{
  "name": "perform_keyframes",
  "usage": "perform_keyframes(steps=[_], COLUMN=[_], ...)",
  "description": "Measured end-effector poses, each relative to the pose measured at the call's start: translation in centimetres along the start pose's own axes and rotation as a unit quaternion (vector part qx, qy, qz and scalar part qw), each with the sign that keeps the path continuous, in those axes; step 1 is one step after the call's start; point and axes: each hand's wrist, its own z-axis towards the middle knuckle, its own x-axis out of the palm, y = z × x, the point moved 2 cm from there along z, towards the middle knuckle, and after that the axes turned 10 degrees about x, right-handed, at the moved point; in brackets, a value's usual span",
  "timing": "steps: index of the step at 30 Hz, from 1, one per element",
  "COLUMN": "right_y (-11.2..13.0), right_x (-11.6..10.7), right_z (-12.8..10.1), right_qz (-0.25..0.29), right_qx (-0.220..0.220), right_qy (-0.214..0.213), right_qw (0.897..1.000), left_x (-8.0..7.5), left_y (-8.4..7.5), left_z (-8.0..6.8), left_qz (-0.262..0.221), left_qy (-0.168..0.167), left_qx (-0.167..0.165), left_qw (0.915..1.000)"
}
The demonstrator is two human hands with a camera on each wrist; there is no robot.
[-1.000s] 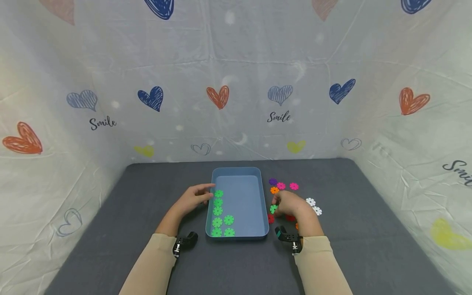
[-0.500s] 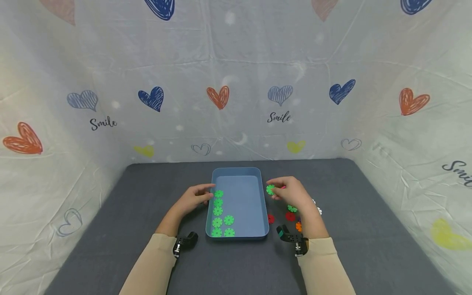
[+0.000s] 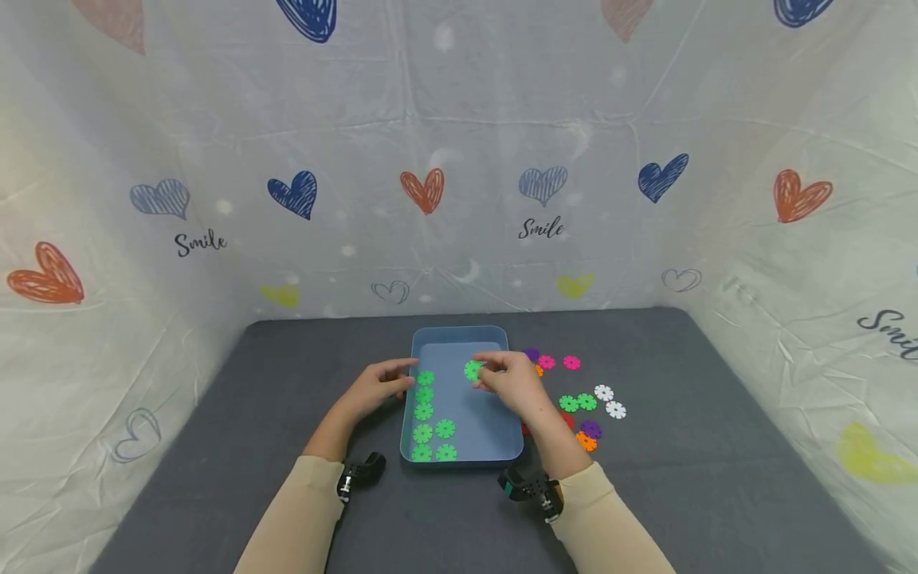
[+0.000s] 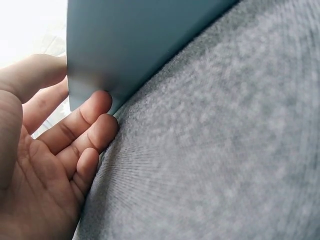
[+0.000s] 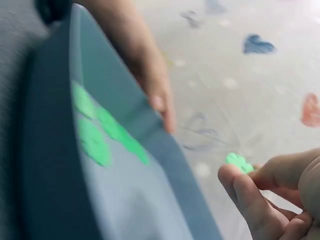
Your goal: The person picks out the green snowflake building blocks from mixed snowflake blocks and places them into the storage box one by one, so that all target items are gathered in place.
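A green flower-shaped disc [image 3: 472, 370] is pinched between the thumb and fingers of my right hand [image 3: 512, 383], held over the right half of the blue tray [image 3: 461, 332]. My left hand [image 3: 373, 389] holds the tray's left wall [image 4: 130, 45]: two digits reach over the rim and the other fingertips [image 4: 104, 102] rest against its outside. Inside the tray, several green discs [image 3: 424, 410] form a column along the left wall, and two more [image 3: 445, 429] lie beside its near end.
Right of the tray, loose discs lie on the grey table [image 3: 459, 518]: two green [image 3: 569, 403], two white [image 3: 604, 392], pink [image 3: 571, 363], purple [image 3: 591, 429], orange [image 3: 586, 441] and red ones, partly hidden by the right arm. A patterned cloth [image 3: 459, 255] stands behind.
My right hand has picked up a green disc from the pile on the right, lifted it and carried it left over the tray. The left hand stays at the tray's left wall.
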Motion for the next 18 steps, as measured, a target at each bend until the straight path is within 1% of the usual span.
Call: perform_keyframes(steps=[5,10,13,16,18], right_y=[-0.8,-2.1,-2.6,-2.7,-2.7], right_x=[2.6,4.7,5.4,5.8,5.9], right_z=[0.2,0.4,0.4,0.4,0.4], right_qz=[-0.035,-0.091,-0.12,-0.128,-0.133], right_qx=[-0.01,-0.025,-0.031,-0.027,-0.022], right_qy=[0.003,0.004,-0.002,-0.002,-0.002], right_qw=[0.999,0.996,0.992,0.991,0.991], left_x=[0.0,0.0,0.1,0.1,0.1], left_y=[0.1,0.0,0.0,0.0,0.0], left_z=[0.1,0.1,0.0,0.0,0.0], left_qz=[-0.008,-0.016,-0.015,-0.014,-0.016], left_qy=[-0.003,-0.004,-0.001,0.001,-0.001], left_qx=[-0.005,-0.008,-0.004,0.0,-0.004], left_qw=[1.0,0.9998,0.9999,0.9999,0.9999])
